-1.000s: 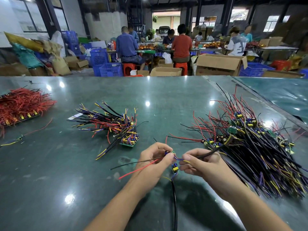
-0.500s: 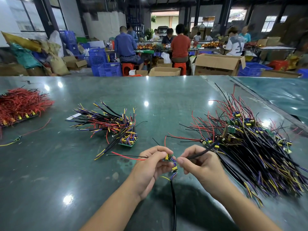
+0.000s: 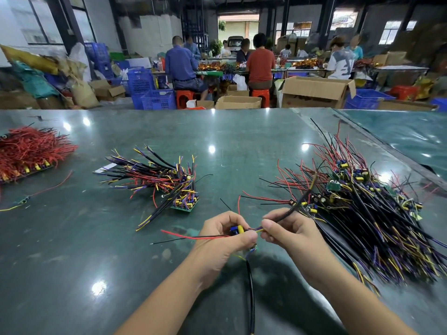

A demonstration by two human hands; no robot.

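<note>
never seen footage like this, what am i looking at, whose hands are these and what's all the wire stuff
There is no machine here: these are a person's two bare hands, filmed by one wide-angle camera worn on their head, looking forward and down. The left hand pinches a small circuit board with blue and yellow parts, its thin red and black wires trailing left. The right hand pinches a black sleeved cable that seems to run to that board. On the glossy dark green table lie a big heap of wired boards on the right, a smaller bundle of wired boards in the middle, and a pile of red wires far left. Other people work at tables behind.
</note>
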